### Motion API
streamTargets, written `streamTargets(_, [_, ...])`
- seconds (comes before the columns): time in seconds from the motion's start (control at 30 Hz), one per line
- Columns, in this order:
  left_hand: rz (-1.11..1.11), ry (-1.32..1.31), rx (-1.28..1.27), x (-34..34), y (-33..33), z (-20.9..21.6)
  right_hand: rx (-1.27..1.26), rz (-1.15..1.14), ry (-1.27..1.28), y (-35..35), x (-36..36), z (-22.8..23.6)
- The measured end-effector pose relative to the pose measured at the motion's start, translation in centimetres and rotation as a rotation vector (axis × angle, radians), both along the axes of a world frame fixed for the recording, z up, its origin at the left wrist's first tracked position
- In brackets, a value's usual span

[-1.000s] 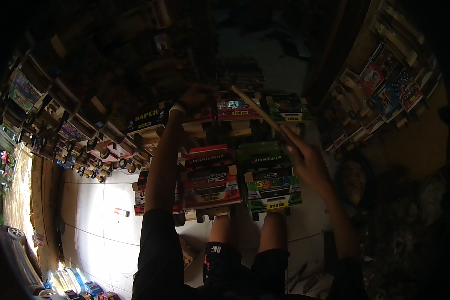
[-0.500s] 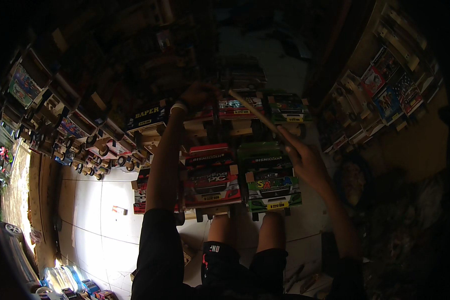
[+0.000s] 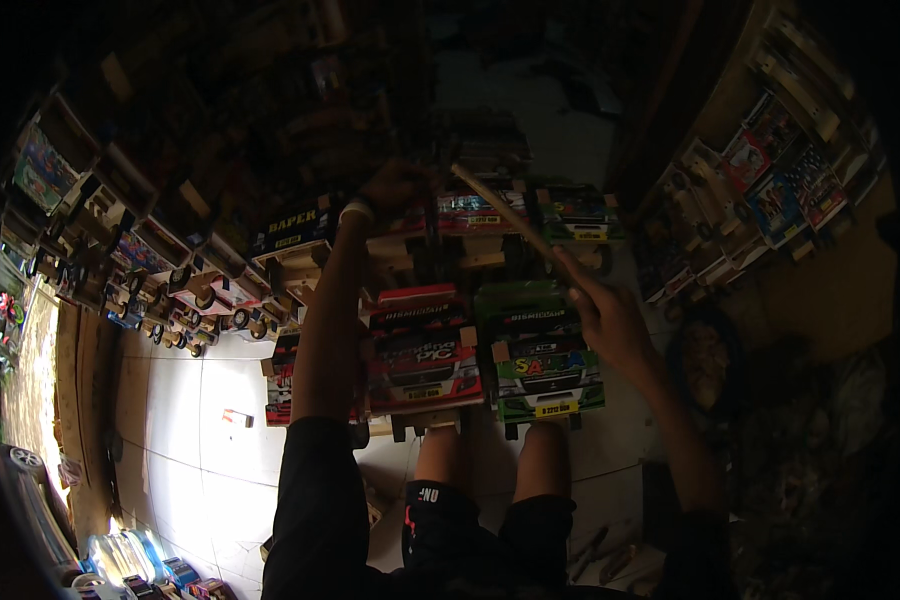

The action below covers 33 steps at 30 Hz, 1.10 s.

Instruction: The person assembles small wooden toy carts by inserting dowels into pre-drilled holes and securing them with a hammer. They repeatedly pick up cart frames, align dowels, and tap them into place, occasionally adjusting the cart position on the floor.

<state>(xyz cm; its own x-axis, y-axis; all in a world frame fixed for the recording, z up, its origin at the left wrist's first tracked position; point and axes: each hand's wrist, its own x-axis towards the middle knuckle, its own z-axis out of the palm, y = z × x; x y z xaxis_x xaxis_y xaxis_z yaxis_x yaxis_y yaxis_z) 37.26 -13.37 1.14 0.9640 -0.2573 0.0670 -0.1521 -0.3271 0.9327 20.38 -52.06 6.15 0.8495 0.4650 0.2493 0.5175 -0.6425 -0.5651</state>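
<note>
My right hand is closed round a long, slim wooden stick, its forefinger stretched along it. The stick points up and left, its far end above a red toy truck in the far row. Farther left, my left hand reaches over the same row, its fingers bent together; darkness hides what they grip. A dark toy truck with yellow lettering sits left of that wrist, and a green one stands at the row's right. Nearer me are a red truck and a green truck.
Wooden toy trucks with wheels are stacked along the left. More printed toy bodies lean at the right. Part of another red truck shows beside my left arm. Pale floor tiles lie at the left, with tools at lower right.
The stick's far end has shifted slightly up and left, with my right hand nearly in place. My left hand has barely moved.
</note>
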Motion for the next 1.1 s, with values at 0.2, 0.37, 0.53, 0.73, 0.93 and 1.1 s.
streamTargets(0.2, [0.000, 0.024, 0.000, 0.1, 0.2, 0.1, -0.024, -0.067, 0.011, -0.1, 0.2, 0.4])
streamTargets(0.37, [-0.046, -0.097, 0.069, 0.2, 0.4, -0.3, -0.018, -0.010, -0.005, 0.2, 0.2, 1.4])
streamTargets(0.53, [-0.019, -0.053, 0.110, 0.5, 0.2, -0.4, -0.043, -0.031, -0.118, 0.5, 0.2, 2.0])
streamTargets(0.73, [0.006, -0.104, 0.114, -0.3, 0.0, 0.7, -0.200, -0.009, -0.081, 0.5, 0.5, 2.5])
streamTargets(0.93, [0.009, -0.068, 0.157, -0.7, -0.5, 1.4, -0.144, -0.003, -0.134, 0.5, 0.3, 3.1])
streamTargets(1.1, [0.030, -0.110, 0.091, -1.0, -0.6, 1.1, -0.119, -0.085, -0.019, 0.2, 0.2, 2.6])
